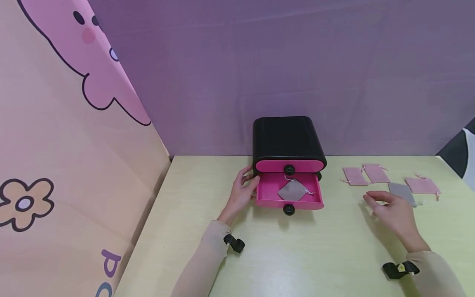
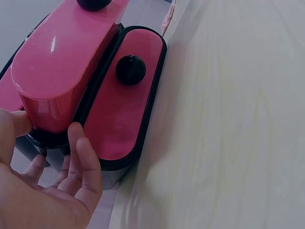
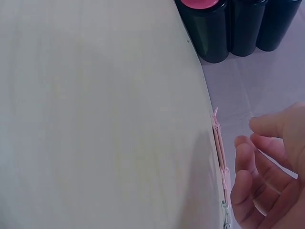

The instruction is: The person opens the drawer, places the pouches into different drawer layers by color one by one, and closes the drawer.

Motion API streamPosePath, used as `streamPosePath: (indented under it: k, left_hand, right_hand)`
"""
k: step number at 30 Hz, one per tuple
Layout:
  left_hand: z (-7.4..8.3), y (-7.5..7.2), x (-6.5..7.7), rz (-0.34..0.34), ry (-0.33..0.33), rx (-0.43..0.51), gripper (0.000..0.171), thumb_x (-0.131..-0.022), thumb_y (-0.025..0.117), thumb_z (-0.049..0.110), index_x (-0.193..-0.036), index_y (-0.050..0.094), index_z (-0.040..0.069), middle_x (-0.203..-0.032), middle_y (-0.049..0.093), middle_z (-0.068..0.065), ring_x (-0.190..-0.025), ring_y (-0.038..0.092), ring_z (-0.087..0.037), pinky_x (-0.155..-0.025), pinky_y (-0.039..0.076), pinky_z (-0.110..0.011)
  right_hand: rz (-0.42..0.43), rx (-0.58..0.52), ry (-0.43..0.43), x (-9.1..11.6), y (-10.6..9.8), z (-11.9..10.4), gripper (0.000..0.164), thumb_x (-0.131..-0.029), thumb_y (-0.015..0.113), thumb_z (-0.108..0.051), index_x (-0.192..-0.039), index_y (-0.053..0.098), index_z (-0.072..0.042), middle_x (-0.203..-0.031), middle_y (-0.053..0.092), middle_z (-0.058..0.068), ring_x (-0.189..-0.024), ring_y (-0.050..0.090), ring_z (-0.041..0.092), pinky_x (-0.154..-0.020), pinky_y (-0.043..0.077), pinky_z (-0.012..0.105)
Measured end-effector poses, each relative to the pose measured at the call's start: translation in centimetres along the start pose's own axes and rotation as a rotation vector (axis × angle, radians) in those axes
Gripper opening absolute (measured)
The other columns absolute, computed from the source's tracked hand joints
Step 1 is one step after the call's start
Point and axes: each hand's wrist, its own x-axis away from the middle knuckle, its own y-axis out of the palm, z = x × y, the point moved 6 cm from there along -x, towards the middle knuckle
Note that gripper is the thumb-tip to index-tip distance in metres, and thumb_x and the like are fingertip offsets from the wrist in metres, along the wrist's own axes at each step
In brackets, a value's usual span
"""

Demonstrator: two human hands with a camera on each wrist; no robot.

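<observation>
1. We see the left hand [image 1: 239,197] at the black cabinet [image 1: 285,136], thumb and bent fingers gripping its side by the pulled-out pink drawer [image 1: 267,190];
2. we find one gray pouch [image 1: 293,190] inside that drawer, so we judge one stowed; the drawer is not yet shut;
3. we count two pink pouches [image 1: 354,176] on the table [image 1: 282,255], outside the drawer;
4. we see the right hand [image 1: 395,215] holding nothing, fingers loosely curled, near a second gray pouch [image 1: 404,193];
5. we note a third pink pouch [image 1: 422,185] rightmost; four seemingly remain.

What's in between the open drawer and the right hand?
Just bare table in the head view: nothing lies straight between the open drawer and the right hand. Two pink bags lie farther back.
</observation>
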Motion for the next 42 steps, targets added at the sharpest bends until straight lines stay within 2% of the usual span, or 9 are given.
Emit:
streamPosePath:
  k: [5,9,12,15,19,22,28,33,42]
  left_hand:
    - [0.0,-0.1,0.0,0.008,-0.006,0.009,0.057,-0.108,0.064,0.033,-0.160,0.044,0.024,-0.153,0.053,-0.018,-0.094,0.071,-0.022,-0.075,0.060,-0.031]
    - [0.1,-0.1,0.0,0.010,-0.006,0.006,0.057,-0.108,0.063,0.033,-0.160,0.043,0.024,-0.153,0.053,-0.018,-0.092,0.071,-0.022,-0.075,0.060,-0.031]
    - [0.0,-0.1,0.0,0.003,-0.008,0.004,0.057,-0.108,0.064,0.033,-0.160,0.043,0.025,-0.153,0.053,-0.017,-0.095,0.071,-0.023,-0.076,0.061,-0.032]
    - [0.0,-0.1,0.0,0.001,-0.007,-0.001,0.058,-0.107,0.064,0.034,-0.161,0.043,0.026,-0.153,0.053,-0.017,-0.098,0.071,-0.024,-0.077,0.062,-0.033]
    - [0.0,-0.1,-0.1,0.004,-0.004,-0.007,0.057,-0.107,0.064,0.034,-0.160,0.043,0.026,-0.152,0.054,-0.017,-0.099,0.071,-0.025,-0.078,0.062,-0.033]
    - [0.0,-0.1,0.0,0.006,-0.002,-0.008,0.057,-0.108,0.064,0.034,-0.160,0.044,0.025,-0.152,0.054,-0.017,-0.101,0.072,-0.026,-0.078,0.062,-0.034]
    - [0.0,0.0,0.1,-0.002,-0.006,-0.001,0.058,-0.107,0.064,0.033,-0.161,0.043,0.025,-0.153,0.054,-0.017,-0.102,0.072,-0.026,-0.078,0.062,-0.033]
    - [-0.1,0.0,0.0,-0.002,-0.001,0.010,0.057,-0.108,0.064,0.032,-0.160,0.043,0.024,-0.152,0.054,-0.018,-0.092,0.072,-0.022,-0.075,0.060,-0.030]
    - [0.1,0.0,0.0,0.006,0.013,0.007,0.055,-0.108,0.064,0.032,-0.159,0.045,0.022,-0.150,0.055,-0.019,-0.087,0.071,-0.016,-0.070,0.057,-0.027]
  right_hand:
    - [-0.023,0.024,0.042,-0.3,-0.1,0.9,0.047,-0.108,0.062,-0.038,-0.131,0.072,0.002,-0.086,0.080,0.012,-0.071,0.051,-0.011,-0.059,0.040,0.025]
    - [-0.025,0.064,0.055,-0.4,-0.6,1.5,0.049,-0.108,0.061,-0.040,-0.131,0.071,0.002,-0.103,0.079,0.023,-0.077,0.042,-0.020,-0.062,0.039,0.023]
    - [-0.021,0.083,0.070,-0.5,-1.0,1.9,0.050,-0.107,0.061,-0.040,-0.131,0.071,0.003,-0.098,0.080,0.020,-0.077,0.040,-0.023,-0.063,0.039,0.022]
    - [-0.018,0.106,0.098,-0.6,-1.3,2.4,0.051,-0.107,0.061,-0.041,-0.132,0.070,0.003,-0.096,0.080,0.020,-0.075,0.049,-0.014,-0.062,0.040,0.023]
    - [-0.019,0.128,0.124,-0.6,-1.6,2.9,0.052,-0.107,0.059,-0.041,-0.134,0.068,0.003,-0.119,0.074,0.033,-0.088,0.071,0.029,-0.065,0.040,0.030]
    - [-0.020,0.133,0.146,-0.6,-1.8,3.3,0.053,-0.107,0.058,-0.040,-0.136,0.067,0.004,-0.132,0.065,0.037,-0.110,0.064,0.058,-0.067,0.040,0.034]
    - [-0.033,0.146,0.207,-0.6,-2.4,4.3,0.057,-0.108,0.055,-0.043,-0.141,0.064,0.003,-0.140,0.061,0.035,-0.114,0.058,0.060,-0.068,0.039,0.038]
    - [-0.049,0.144,0.257,-0.7,-2.8,5.2,0.062,-0.108,0.052,-0.045,-0.145,0.059,0.005,-0.143,0.056,0.039,-0.115,0.055,0.060,-0.070,0.037,0.041]
    - [-0.070,0.122,0.278,-0.6,-2.6,5.4,0.061,-0.110,0.050,-0.042,-0.145,0.056,0.008,-0.144,0.055,0.040,-0.119,0.054,0.056,-0.074,0.036,0.042]
